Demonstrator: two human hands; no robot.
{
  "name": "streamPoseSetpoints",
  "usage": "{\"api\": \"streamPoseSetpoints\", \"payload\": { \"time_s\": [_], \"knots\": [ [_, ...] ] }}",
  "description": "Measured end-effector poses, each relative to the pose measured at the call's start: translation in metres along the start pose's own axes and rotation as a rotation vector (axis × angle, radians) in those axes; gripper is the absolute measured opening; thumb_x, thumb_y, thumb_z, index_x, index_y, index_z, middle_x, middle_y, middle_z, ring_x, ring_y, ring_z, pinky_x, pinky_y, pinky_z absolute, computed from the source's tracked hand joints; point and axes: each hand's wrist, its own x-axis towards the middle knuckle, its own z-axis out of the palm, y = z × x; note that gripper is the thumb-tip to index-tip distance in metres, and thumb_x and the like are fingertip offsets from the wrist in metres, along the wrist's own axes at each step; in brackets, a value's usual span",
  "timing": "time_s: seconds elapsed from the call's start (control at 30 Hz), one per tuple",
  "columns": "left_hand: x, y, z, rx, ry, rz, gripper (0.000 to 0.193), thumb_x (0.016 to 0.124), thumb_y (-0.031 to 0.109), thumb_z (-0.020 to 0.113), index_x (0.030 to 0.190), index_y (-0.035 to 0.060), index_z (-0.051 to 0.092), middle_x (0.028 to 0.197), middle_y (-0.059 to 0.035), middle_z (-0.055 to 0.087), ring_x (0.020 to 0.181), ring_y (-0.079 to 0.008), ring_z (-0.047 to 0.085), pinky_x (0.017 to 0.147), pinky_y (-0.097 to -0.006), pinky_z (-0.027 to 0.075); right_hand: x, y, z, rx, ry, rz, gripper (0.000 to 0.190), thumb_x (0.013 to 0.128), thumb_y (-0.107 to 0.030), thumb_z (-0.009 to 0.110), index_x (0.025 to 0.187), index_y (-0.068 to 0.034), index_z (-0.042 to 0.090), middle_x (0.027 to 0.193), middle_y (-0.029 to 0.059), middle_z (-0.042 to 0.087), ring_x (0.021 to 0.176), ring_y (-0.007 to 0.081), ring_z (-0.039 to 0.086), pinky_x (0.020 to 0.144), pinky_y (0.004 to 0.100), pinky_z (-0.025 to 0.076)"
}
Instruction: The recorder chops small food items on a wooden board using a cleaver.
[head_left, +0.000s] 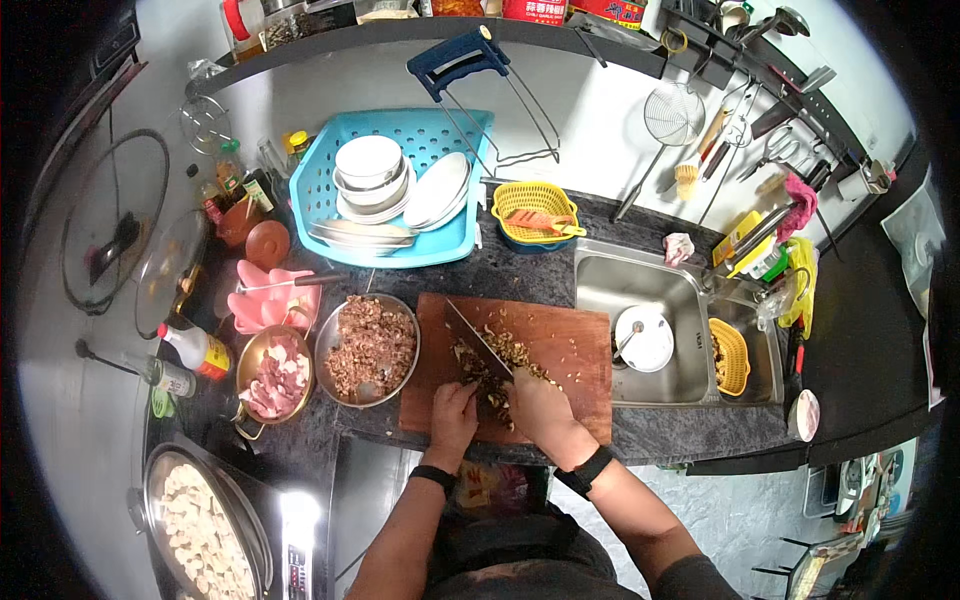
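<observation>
My right hand (538, 409) grips a kitchen knife (477, 337), its blade pointing up and left across the wooden cutting board (589, 337). Chopped brown pieces, perhaps mushroom (514, 349), lie on both sides of the blade. At the board's near edge, my left hand (454, 412) rests with fingers bent and fingertips at the chopped pieces; whether it pinches any of them cannot be told. Just left of the board stands a metal dish of minced meat (375, 345). Beside that, a brass-coloured pan (274, 375) holds pieces of raw meat.
A blue dish basket (386, 259) with white bowls and plates stands behind. Right of the board is a steel sink (645, 277) holding a white plate; a yellow basket (731, 360) sits in its smaller basin. A large pan (259, 547) of pale pieces is at the lower left.
</observation>
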Motion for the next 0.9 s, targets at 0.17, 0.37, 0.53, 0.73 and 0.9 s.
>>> {"api": "streamPoseSetpoints", "payload": {
  "time_s": [0.17,0.37,0.53,0.73,0.9],
  "knots": [
    [0.004,0.009,0.001,0.009,0.021,0.021,0.025,0.080,0.002,0.065,0.106,0.0010,0.064,0.102,-0.0185,0.057,0.096,-0.0351,0.057,0.079,-0.0411,0.050,0.008,0.023,0.035,-0.078,-0.086,-0.039,0.014,0.091,-0.016,0.050,0.092,-0.003,0.054,0.081,0.0232,0.065,0.077,0.0363,0.067,0.065,0.0449,0.054],
    [0.000,0.004,-0.001,-0.077,0.070,0.004,0.024,0.079,0.005,0.067,0.103,0.0017,0.065,0.101,-0.0201,0.060,0.094,-0.0366,0.060,0.078,-0.0413,0.051,0.000,0.006,0.007,-0.021,-0.047,0.025,0.010,0.088,-0.010,0.049,0.091,-0.002,0.054,0.082,0.0225,0.066,0.076,0.0348,0.067,0.063,0.0435,0.055],
    [-0.001,0.006,-0.002,-0.082,0.102,0.070,0.024,0.076,0.010,0.069,0.098,0.0007,0.065,0.099,-0.0208,0.061,0.090,-0.0369,0.061,0.078,-0.0415,0.051,0.000,0.012,0.036,-0.100,-0.052,-0.110,0.014,0.090,-0.015,0.049,0.092,-0.002,0.053,0.079,0.0208,0.066,0.074,0.0347,0.067,0.062,0.0443,0.055],
    [-0.001,0.019,-0.013,-0.025,-0.020,0.119,0.031,0.074,0.016,0.072,0.099,-0.0011,0.063,0.103,-0.0229,0.057,0.097,-0.0392,0.056,0.083,-0.0438,0.049,-0.003,0.016,0.030,0.002,-0.052,-0.028,0.015,0.090,-0.017,0.051,0.092,-0.002,0.053,0.077,0.0221,0.065,0.075,0.0366,0.067,0.064,0.0450,0.054],
    [-0.006,0.045,-0.028,0.203,-0.149,0.278,0.042,0.074,0.025,0.074,0.110,0.0075,0.061,0.111,-0.0161,0.052,0.106,-0.0337,0.047,0.089,-0.0422,0.043,-0.002,0.022,-0.007,0.060,0.051,0.036,0.018,0.090,-0.019,0.054,0.089,-0.001,0.053,0.076,0.0255,0.064,0.077,0.0417,0.064,0.064,0.0490,0.052]
  ]
}}
